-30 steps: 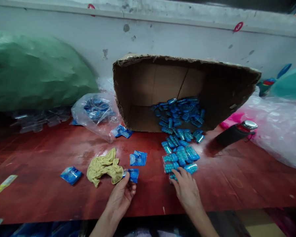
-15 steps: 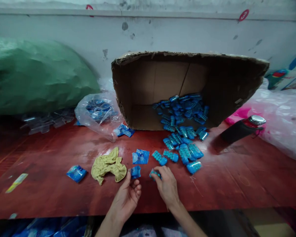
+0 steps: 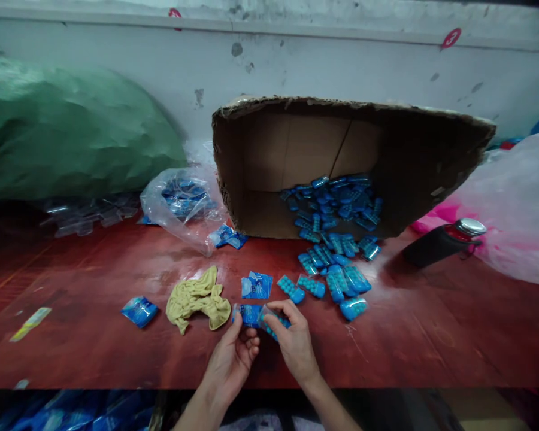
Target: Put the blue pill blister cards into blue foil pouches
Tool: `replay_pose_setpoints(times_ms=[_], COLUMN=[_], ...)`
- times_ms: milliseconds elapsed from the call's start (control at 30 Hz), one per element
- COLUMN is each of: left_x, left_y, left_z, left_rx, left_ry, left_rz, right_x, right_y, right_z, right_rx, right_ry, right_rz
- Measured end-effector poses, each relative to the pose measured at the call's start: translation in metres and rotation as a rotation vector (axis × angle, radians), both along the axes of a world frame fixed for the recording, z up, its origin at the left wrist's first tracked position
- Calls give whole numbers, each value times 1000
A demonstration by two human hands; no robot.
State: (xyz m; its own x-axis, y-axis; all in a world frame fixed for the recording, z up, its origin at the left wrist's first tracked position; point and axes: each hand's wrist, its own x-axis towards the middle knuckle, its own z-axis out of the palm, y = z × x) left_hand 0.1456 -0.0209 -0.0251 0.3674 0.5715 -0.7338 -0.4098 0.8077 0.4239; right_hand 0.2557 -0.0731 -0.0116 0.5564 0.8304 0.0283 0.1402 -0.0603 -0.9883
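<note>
Bringing bead pack, pinched in right hand, leftward to blue packet, finger-clamped in left hand, near surface front edge.

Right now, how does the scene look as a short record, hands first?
Left hand: holds blue packet
Right hand: grip on small bead container
Packet and container: overlap in view; contact unclear
Cardboard box: open toward camera, more containers inside and in front
Cloth: yellow, crumpled, left of held packet
Dark flask: at right, silver-topped
</note>
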Motion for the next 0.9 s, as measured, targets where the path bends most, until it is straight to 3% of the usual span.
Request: replay_pose_setpoints(times_ms=[300, 500, 700, 800, 900], left_x=[-1, 0, 4, 0, -6], left_y=[-1, -1, -3, 3, 9], left_z=[-2, -4, -2, 0, 2], left_rx=[167, 335, 232, 177, 163], left_ry=[-5, 55, 24, 4, -6], left_rz=[-14, -28, -32, -50, -110], right_x=[3, 3, -12, -10, 1], right_y=[-2, 3, 3, 0, -5], right_z=[-2, -10, -11, -4, -2], right_rx=[83, -42, 20, 60, 83], right_ry=[-13, 173, -159, -80, 167], right_rz=[49, -3, -35, 71, 276])
